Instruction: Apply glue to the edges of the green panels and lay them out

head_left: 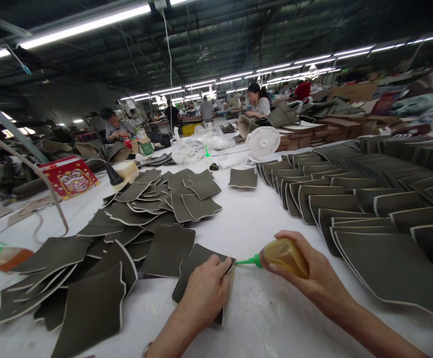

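Observation:
My right hand (298, 261) is wrapped round a squeeze bottle (284, 256) of amber liquid, held on its side. Its green nozzle (249, 260) points left, with the tip at the corner of a dark grey-green leather-like piece (193, 266). Over that piece lies my left hand (209, 284), fingers bent, thumb and forefinger close to the right edge by the nozzle; the fingertips' undersides are hidden. Just behind is a similar flat piece (169, 250). A loose heap of such pieces (141, 204) spreads to the left, and overlapping rows of them (384, 258) stand at the right.
A second green-tipped bottle (9, 257) lies at the left edge. Farther back are a red box (72, 176), a white fan (263, 141), clear plastic bags (192, 146) and a single piece (242, 178). A bent metal tube (54, 191) rises at left. Several people work beyond the white table (246, 214).

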`<state>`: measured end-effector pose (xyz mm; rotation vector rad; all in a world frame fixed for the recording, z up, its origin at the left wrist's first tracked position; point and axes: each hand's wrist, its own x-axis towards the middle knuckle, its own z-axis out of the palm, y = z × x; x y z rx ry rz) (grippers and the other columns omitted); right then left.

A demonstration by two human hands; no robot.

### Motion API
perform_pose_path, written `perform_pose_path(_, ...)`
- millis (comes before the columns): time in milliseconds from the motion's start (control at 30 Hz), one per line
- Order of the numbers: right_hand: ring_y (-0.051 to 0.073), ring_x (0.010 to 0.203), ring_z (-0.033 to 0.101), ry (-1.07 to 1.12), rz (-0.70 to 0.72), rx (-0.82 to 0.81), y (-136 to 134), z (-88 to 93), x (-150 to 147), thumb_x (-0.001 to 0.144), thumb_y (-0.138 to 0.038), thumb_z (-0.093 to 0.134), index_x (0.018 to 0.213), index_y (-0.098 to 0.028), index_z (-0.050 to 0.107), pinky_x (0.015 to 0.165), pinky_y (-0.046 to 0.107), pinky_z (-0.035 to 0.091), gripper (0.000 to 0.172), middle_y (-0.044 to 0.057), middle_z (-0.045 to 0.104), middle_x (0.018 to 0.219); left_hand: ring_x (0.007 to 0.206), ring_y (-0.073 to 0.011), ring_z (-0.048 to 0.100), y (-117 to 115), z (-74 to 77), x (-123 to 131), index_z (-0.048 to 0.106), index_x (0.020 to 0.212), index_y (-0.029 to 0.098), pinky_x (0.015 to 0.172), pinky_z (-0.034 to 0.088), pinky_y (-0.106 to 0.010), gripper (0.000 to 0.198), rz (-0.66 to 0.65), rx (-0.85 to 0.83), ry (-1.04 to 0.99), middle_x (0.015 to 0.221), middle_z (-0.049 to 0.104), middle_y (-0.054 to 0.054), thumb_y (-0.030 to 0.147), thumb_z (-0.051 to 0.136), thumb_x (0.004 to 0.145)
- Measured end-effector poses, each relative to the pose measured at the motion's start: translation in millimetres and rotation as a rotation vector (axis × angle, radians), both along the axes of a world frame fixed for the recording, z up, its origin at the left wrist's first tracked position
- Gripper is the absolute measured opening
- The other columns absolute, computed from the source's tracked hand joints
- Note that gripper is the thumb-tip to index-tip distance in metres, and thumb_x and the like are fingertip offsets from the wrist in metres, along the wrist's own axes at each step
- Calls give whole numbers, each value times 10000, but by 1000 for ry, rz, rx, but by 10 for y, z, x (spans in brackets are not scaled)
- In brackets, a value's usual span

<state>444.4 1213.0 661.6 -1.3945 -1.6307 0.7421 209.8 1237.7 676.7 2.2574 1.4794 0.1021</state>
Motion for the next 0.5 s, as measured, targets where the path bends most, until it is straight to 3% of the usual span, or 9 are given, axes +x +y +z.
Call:
perform_pose_path(167,168,783,590,101,178,-124,-84,-17,-7,815,-445,643,1149,-267,419,704,273,480,439,-4,558,972,858,-167,607,8,-45,-38,573,1208,304,749,420,-253,405,3,20,-27,912,584,-15,216,354,879)
perform_pose_path(333,185,864,583,80,87,-90,-105,-34,-16,807,-460,649,1139,-258,430,775,292,465,446,15,542,1042,859,-162,607,10,-54,-61,569,1214,306,735,416,-251,397,-2,11,-34,919,581,-10,235,334,903)
perform_pose_path(500,180,813,594,127,204,-172,-172,-66,-40,798,-445,654,1151,-258,427,731,277,482,460,7,563,1002,855,-159,602,-10,-24,-56,536,1261,283,756,418,-250,409,-8,16,-25,944,577,-17,247,326,912)
